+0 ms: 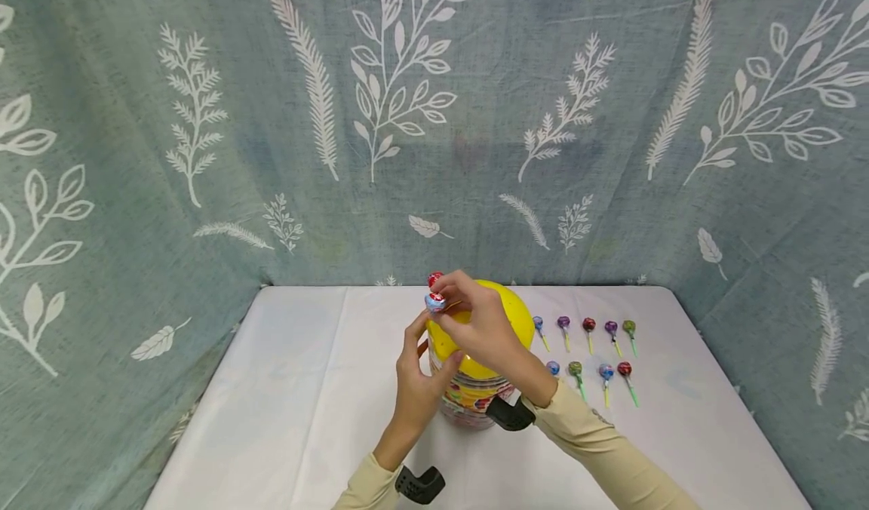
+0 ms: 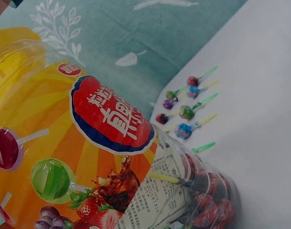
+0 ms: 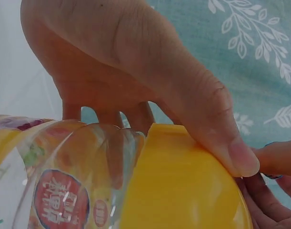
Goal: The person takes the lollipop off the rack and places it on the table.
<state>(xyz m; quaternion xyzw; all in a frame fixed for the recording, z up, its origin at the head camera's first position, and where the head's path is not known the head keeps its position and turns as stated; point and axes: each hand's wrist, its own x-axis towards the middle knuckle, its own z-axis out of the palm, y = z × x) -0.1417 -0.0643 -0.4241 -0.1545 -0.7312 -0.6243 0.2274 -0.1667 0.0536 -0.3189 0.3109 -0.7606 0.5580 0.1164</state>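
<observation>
A clear candy jar (image 1: 468, 400) with a yellow lid (image 1: 505, 306) stands upright on the table. My left hand (image 1: 419, 380) grips it near the top: the thumb lies against the lid, and the other fingers reach round the jar's far side in the right wrist view. Above the lid's left edge, my right hand (image 1: 480, 321) pinches a blue-and-red wrapped lollipop (image 1: 435, 302). A red wrapped lollipop (image 1: 435, 278) shows just beyond those fingertips; its stick is hidden. In the left wrist view, the jar's printed label (image 2: 112, 114) faces the camera, with red wrapped candies (image 2: 212, 207) inside near the base.
Right of the jar, several wrapped lollipops (image 1: 589, 325) lie in two rows on the white-covered table (image 1: 305, 389). A leaf-patterned curtain (image 1: 462, 118) hangs behind and along both sides. Each wrist wears a black camera mount (image 1: 511, 413).
</observation>
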